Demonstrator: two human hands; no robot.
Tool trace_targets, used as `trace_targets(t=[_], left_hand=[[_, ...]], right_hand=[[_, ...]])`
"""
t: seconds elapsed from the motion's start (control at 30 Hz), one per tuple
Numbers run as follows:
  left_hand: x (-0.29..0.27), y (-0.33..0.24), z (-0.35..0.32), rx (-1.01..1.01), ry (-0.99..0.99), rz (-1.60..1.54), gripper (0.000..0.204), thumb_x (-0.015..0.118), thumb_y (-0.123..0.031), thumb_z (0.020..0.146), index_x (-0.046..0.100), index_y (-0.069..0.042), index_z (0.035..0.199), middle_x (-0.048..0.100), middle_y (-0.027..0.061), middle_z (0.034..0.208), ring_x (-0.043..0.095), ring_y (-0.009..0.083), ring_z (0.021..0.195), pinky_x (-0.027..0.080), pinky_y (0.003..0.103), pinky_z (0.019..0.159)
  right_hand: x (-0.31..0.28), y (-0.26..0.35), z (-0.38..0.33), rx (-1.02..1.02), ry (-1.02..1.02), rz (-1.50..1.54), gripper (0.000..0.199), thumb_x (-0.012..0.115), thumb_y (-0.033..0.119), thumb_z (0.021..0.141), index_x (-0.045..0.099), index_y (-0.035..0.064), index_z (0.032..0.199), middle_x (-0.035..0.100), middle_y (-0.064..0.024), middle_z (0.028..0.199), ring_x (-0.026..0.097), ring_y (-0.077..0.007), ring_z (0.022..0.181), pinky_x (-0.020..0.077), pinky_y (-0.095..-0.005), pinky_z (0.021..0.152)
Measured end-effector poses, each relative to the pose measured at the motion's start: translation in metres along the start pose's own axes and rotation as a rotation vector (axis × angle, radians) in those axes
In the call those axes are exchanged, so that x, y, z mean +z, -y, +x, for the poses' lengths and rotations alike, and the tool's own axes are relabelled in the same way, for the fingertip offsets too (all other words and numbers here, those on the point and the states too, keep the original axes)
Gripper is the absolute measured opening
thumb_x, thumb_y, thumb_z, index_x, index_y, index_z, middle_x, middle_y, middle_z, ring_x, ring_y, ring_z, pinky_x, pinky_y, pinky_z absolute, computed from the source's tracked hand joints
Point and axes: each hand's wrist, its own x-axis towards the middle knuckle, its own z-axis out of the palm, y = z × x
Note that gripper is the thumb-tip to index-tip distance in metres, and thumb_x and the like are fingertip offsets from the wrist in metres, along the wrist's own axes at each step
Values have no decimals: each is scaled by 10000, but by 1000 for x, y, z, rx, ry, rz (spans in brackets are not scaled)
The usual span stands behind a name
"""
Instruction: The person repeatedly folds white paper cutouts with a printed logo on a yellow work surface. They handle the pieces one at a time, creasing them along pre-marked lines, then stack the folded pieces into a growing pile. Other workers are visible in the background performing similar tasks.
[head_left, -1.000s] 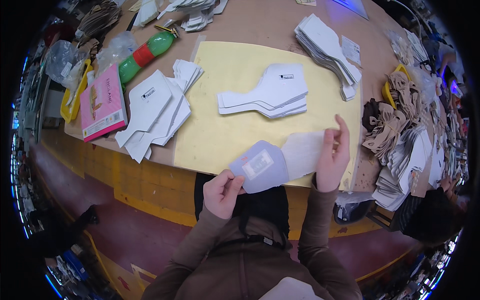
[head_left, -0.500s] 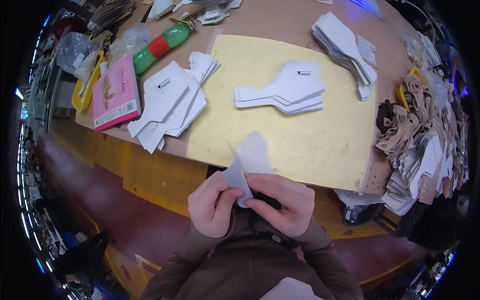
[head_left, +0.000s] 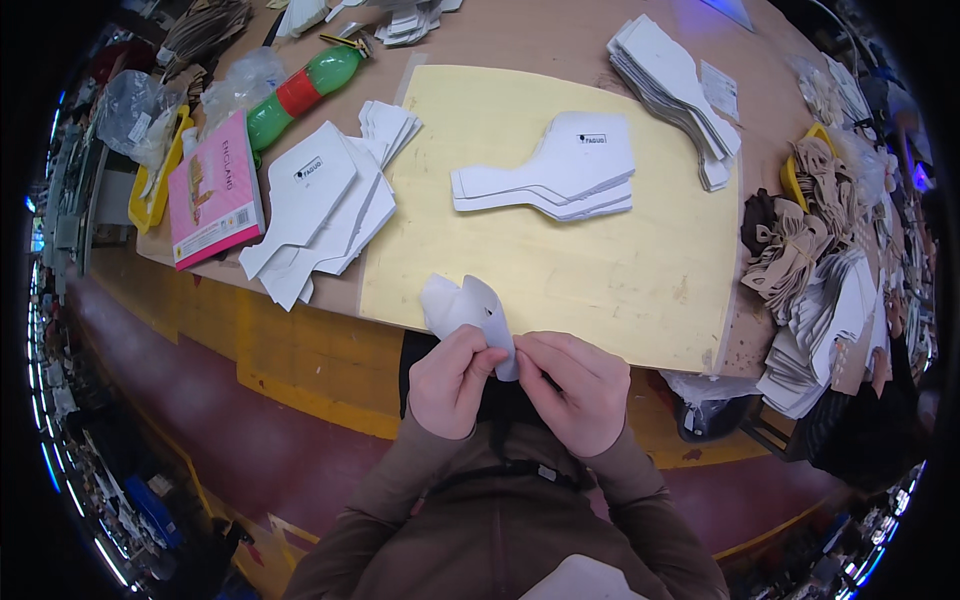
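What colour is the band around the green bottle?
The band is red, clearest in the head view.

Thin whitish piece [head_left: 472,304], visibly curled

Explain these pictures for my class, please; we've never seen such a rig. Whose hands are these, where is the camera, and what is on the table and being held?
There is no robot here: these are a person's own bare hands. The camera sits on the person's head, looking down through a wide fisheye lens, so straight edges bend near the rim. Picture left is the person's left.

The left hand pinches a pale, curled piece; the right hand has its fingertips at that piece's edge, though whether they grip it is unclear.

On the brown table lies a yellow sheet bearing a white stack of cut shapes. To the left are a pink book and a green bottle; to the right, tan bundles.
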Motion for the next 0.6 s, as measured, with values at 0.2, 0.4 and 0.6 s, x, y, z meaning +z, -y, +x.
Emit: trace_targets(t=[0.2, 0.4, 0.6], left_hand=[[5, -1, 2, 21, -15, -16, 173, 678, -57, 945, 539, 12, 868, 467, 132, 733, 457, 260, 597, 419, 306, 562], [11, -2, 3, 49, 3, 29, 153, 680, -50, 938, 552, 10, 879, 487, 137, 746, 470, 279, 601, 427, 317, 563], [14, -5, 5, 63, 28, 30, 133, 673, -44, 940, 564, 8, 884, 498, 134, 751, 481, 283, 601, 430, 317, 565]], right_hand=[[-4, 1, 1, 13, -45, -20, 178, 736, -59, 802, 728, -28, 977, 735, -145, 893, 728, -246, 740, 571, -308, 643], [-8, 0, -2, -1, -57, -83, 161, 745, -48, 798, 722, -13, 953, 732, -131, 879, 725, -241, 721, 569, -298, 637], [-6, -4, -5, 131, -52, -75, 117, 749, -39, 797, 694, -10, 896, 716, -103, 834, 712, -191, 696, 562, -273, 641]])
